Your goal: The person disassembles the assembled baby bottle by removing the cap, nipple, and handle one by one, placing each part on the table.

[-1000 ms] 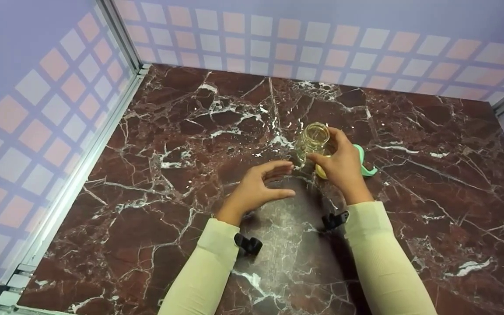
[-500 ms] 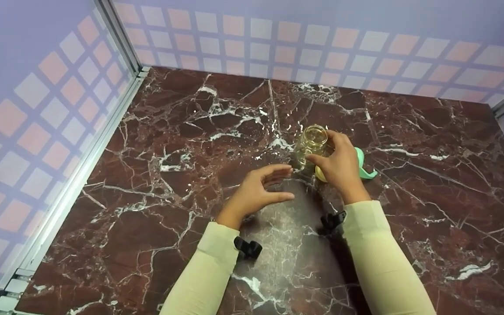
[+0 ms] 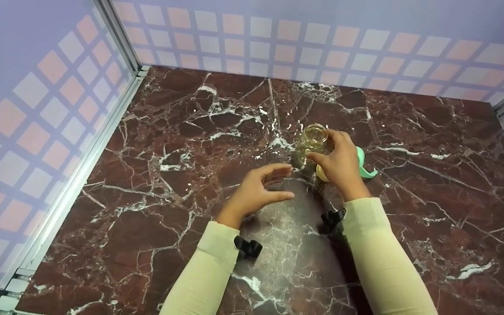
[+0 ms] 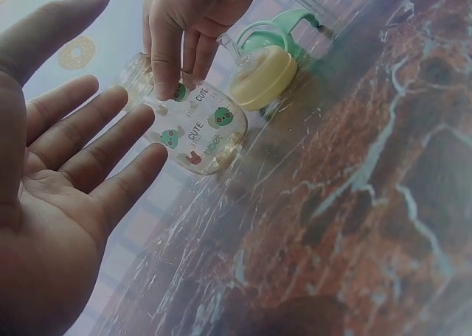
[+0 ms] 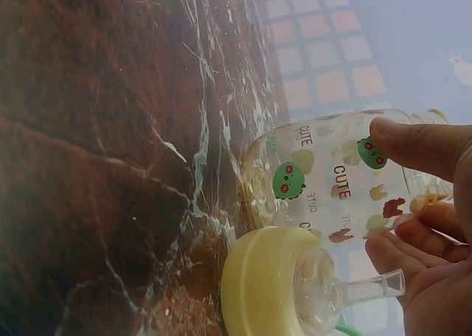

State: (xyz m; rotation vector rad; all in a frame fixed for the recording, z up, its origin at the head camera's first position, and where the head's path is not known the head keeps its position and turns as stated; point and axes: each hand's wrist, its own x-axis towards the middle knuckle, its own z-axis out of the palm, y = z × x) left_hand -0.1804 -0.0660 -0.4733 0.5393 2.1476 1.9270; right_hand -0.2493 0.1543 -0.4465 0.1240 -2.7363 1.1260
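Note:
A clear baby bottle (image 3: 305, 151), printed with "CUTE" and small green characters, stands upright on the table with its mouth uncovered. My right hand (image 3: 341, 162) grips it near the neck, thumb on the near side and fingers behind. To the left of the bottle, my left hand (image 3: 256, 189) is held with fingers extended and thumb apart, touching nothing; its palm (image 4: 55, 225) shows in the left wrist view. Beside the bottle sits a yellow collar (image 5: 258, 281) with a clear spout, partly hidden by the right hand in the head view. Behind it is a green curved handle piece (image 3: 366, 166).
The dark red marbled table (image 3: 147, 236) has white veins. Patterned wall panels (image 3: 278, 39) close it off at the back and left, with a metal frame post (image 3: 123, 39) at the back left corner.

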